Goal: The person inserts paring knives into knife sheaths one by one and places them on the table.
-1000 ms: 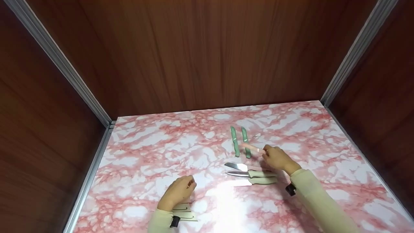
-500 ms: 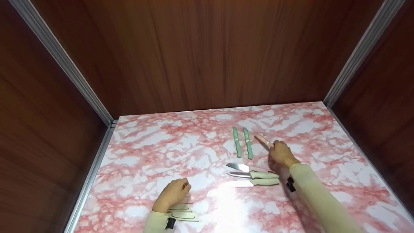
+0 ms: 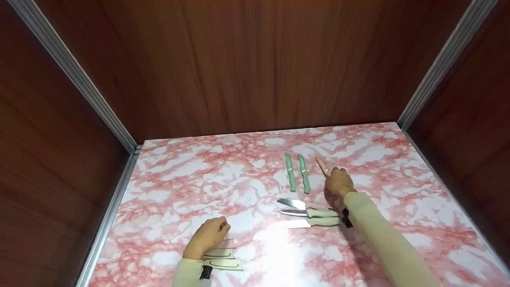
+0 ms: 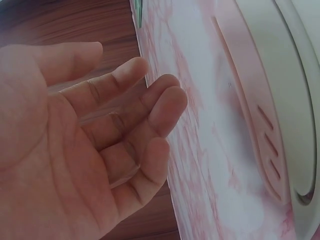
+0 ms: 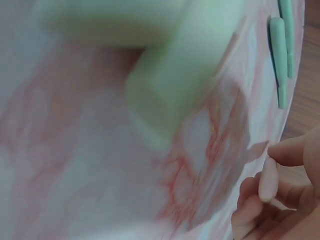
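My right hand (image 3: 339, 181) pinches a small pink knife (image 3: 322, 164), whose pink blade end points away from me. In the right wrist view its handle (image 5: 269, 181) sits between thumb and fingers. Two green knives (image 3: 290, 172) lie parallel just left of it. My left hand (image 3: 208, 236) hovers palm inward with loosely bent fingers, holding nothing. Beside and partly under it lie a pink blade sheath (image 4: 260, 115) and two pale green sheaths (image 3: 223, 263); the hand hides part of them.
Nearer me, three bare-bladed knives lie side by side: one with a pink handle (image 3: 317, 206) and two with pale green handles (image 3: 324, 221). Wooden panels (image 3: 255, 67) enclose the marbled tabletop (image 3: 179, 191) at back and sides. Glare whitens the front middle.
My right hand has carried the pink knife rightward from over the green knives and turned its tip away from me. The left hand has drifted slightly left, uncovering more of the sheaths.
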A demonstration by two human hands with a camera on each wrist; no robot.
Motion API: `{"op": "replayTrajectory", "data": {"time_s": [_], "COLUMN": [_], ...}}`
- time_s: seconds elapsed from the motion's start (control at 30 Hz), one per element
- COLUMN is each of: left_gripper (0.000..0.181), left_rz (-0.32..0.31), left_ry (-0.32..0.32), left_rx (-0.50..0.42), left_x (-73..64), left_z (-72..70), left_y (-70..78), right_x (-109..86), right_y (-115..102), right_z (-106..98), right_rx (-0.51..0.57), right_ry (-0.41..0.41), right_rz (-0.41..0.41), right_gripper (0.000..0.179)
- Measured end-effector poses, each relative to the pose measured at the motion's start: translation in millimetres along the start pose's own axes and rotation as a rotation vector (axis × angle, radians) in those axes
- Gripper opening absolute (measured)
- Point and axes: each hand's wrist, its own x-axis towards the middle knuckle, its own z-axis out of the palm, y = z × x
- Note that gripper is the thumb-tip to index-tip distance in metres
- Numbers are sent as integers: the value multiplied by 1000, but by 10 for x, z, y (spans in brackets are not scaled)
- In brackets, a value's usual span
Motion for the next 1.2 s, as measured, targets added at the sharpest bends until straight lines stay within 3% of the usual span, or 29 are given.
{"op": "replayTrajectory", "data": {"time_s": [0.33,0.6,0.9,1.2], "left_gripper": [18,17,15,10], "left_rz": [-20,-22,-22,-10], "left_ry": [8,9,29,44], "left_rx": [3,4,32,88], "left_x": [-54,-87,-67,-91], "left_z": [21,45,21,33], "left_y": [-38,-48,-64,-90], "right_x": [16,5,4,-85], "right_y": [-105,-151,-151,-166], "right_z": [88,162,159,61], "right_rx": [-35,58,79,21], "right_ry": [-45,-84,-65,-38], "right_rz": [30,55,16,-65], "right_gripper": [22,22,31,39]}}
